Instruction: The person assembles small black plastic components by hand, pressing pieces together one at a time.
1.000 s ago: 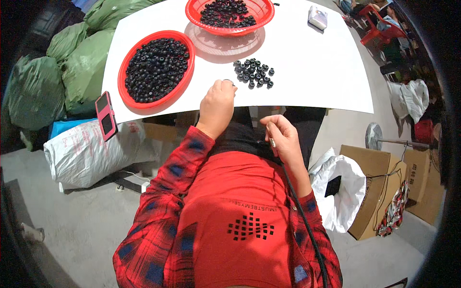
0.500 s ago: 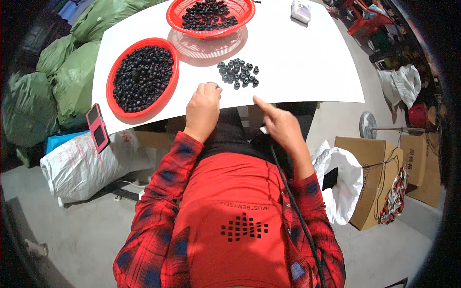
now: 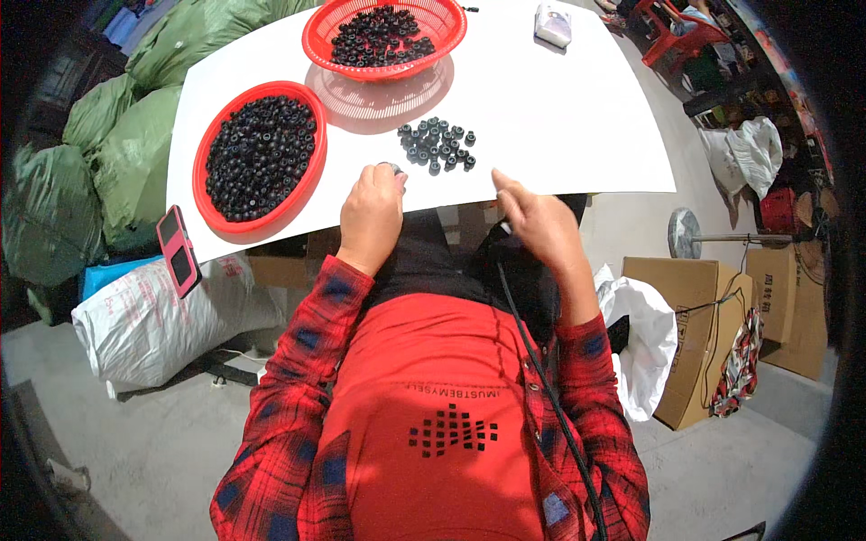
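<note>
My left hand (image 3: 372, 216) is closed at the table's near edge, fingers curled round a small black knob-like piece (image 3: 391, 168) whose end shows at the fingertips. My right hand (image 3: 541, 224), slightly blurred, hovers at the same edge with index finger and thumb apart; I see nothing between them. Between and beyond the hands lies a loose group of small black round pieces (image 3: 437, 144) with ring-shaped tops. Left of my left hand, a round red tray (image 3: 322, 144) is filled with the same kind of pieces.
A red mesh basket (image 3: 457, 41) with more black pieces stands at the far side of the white table (image 3: 577, 126). A white packet (image 3: 552, 25) lies far right. A pink-cased phone (image 3: 179, 252) sits at the left edge. Sacks and cardboard boxes (image 3: 677, 334) flank the table.
My right hand has shifted right, away from the loose pieces, its index finger and thumb now farther apart. My left hand keeps its piece. The whole view has shifted slightly.
</note>
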The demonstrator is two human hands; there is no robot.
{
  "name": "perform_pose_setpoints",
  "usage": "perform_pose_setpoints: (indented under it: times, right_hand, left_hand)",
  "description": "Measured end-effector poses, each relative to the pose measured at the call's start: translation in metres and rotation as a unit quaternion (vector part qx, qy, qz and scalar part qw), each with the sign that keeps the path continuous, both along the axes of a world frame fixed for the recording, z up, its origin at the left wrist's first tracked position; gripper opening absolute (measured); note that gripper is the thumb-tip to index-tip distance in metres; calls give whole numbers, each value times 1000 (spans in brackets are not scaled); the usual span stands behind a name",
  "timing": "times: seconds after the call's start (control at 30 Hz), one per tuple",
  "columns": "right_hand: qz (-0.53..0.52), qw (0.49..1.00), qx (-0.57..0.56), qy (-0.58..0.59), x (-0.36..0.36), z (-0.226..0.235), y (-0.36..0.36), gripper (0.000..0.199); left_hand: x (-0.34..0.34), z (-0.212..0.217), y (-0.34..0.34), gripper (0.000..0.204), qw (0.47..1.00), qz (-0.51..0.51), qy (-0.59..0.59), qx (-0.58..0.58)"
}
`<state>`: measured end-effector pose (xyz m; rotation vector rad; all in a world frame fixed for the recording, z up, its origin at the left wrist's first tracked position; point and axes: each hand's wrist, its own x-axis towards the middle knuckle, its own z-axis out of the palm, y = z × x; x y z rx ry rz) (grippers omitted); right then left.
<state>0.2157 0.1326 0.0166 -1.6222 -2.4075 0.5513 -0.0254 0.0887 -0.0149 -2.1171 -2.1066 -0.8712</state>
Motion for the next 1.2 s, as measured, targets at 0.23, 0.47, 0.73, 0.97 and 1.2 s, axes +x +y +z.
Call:
perform_pose_setpoints:
  times: [0.23, 0.47, 0.73, 0.97, 1.2]
  right_hand:
    - [-46, 997, 54, -23, 4, 19, 4, 40]
    - [66, 998, 11, 7, 2, 5, -15, 36]
    - [-28, 988, 145, -42, 8, 5, 5, 34]
    - [-39, 985, 136, -94, 15, -2, 33, 32]
    - [43, 988, 126, -79, 0, 14, 34, 32]
  left_hand:
    - [0, -3, 1, 17, 1000, 0, 7, 6]
    - [1, 0, 3, 17, 1000, -5, 0, 7]
    - [2, 0, 3, 18, 1000, -2, 0, 5]
    - [1, 1, 1, 18, 1000, -5, 7, 4]
    - [1, -1, 1, 16, 1000, 1, 3, 10]
